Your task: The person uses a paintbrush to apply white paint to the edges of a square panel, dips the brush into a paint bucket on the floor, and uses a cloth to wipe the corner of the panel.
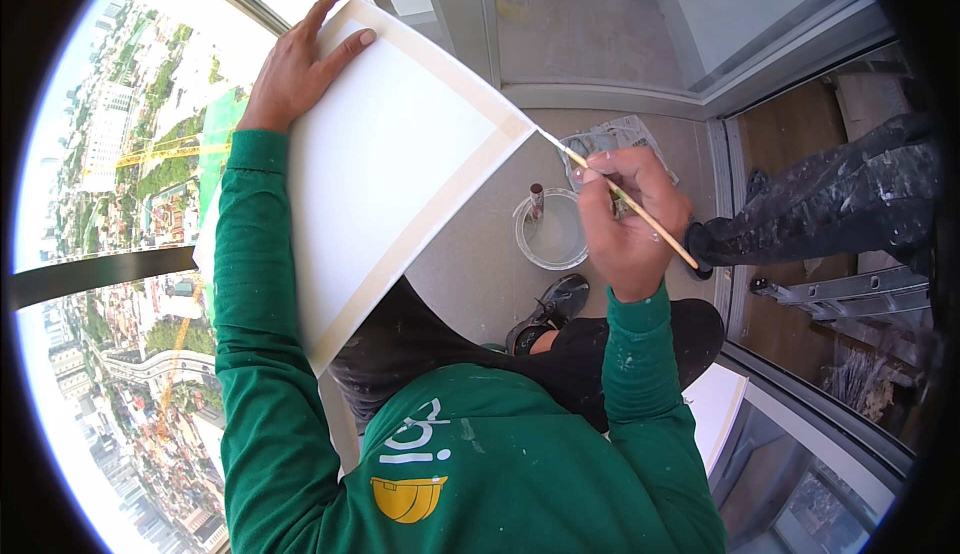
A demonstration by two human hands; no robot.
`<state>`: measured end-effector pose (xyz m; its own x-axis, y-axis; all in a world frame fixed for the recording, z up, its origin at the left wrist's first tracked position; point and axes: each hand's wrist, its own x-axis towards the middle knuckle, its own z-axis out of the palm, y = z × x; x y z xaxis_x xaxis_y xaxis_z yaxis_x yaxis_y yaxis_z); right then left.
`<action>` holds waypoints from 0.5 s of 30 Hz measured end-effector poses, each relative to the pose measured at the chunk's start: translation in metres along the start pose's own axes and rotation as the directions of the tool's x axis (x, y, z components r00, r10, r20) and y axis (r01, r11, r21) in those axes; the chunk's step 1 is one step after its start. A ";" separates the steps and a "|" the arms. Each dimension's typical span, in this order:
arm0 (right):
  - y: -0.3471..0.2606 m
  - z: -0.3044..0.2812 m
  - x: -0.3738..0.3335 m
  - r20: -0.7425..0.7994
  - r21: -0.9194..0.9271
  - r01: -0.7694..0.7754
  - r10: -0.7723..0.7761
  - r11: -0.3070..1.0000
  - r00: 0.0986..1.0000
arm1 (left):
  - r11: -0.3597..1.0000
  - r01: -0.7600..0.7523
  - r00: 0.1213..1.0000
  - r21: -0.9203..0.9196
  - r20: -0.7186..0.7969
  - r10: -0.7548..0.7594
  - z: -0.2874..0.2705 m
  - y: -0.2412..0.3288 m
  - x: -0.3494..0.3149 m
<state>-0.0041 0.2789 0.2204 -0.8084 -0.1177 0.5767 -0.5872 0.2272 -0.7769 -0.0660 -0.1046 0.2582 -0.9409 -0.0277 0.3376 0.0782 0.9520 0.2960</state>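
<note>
A flat white panel (390, 144) with beige tape strips near its edges slants across my left side, over my leg. My left hand (300, 69) holds its far left edge, the thumb laid on the white face and a finger stretched over the top; the other fingers are mostly hidden. My right hand (635, 214) grips a thin wooden paintbrush (650, 218) between thumb and fingers. The brush's white-coated tip meets the panel's right corner. Beyond my right hand is a clear plastic tub (550, 257) with pale contents and a dark-ended stick or handle in it.
Crumpled printed paper (640, 144) lies on the floor behind the tub. At right, another person's paint-spattered trouser leg (830, 204) stands near a metal ladder (850, 294). A tall window (110, 154) borders my left. Another white panel (722, 409) shows behind my right arm.
</note>
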 end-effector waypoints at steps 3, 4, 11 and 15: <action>-0.001 0.000 0.002 0.004 -0.018 0.032 -0.032 0.999 0.999 | 1.000 -0.002 1.000 -0.006 0.000 0.002 0.000 -0.001 0.001; 0.000 0.000 0.002 0.004 -0.027 0.041 -0.041 0.999 0.999 | 1.000 -0.002 1.000 -0.008 -0.002 0.002 0.000 0.000 0.001; -0.009 0.010 -0.002 0.014 0.018 0.077 -0.077 0.997 0.997 | 1.000 0.023 1.000 -0.008 0.009 -0.023 0.002 -0.002 0.002; -0.010 0.014 -0.005 0.040 0.027 0.076 -0.077 0.997 0.996 | 1.000 0.027 1.000 -0.009 0.015 -0.027 0.001 0.000 0.003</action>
<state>0.0055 0.2640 0.2218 -0.7618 -0.1739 0.6240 -0.6478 0.1913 -0.7374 -0.0688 -0.1045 0.2583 -0.9473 -0.0488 0.3165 0.0556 0.9483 0.3126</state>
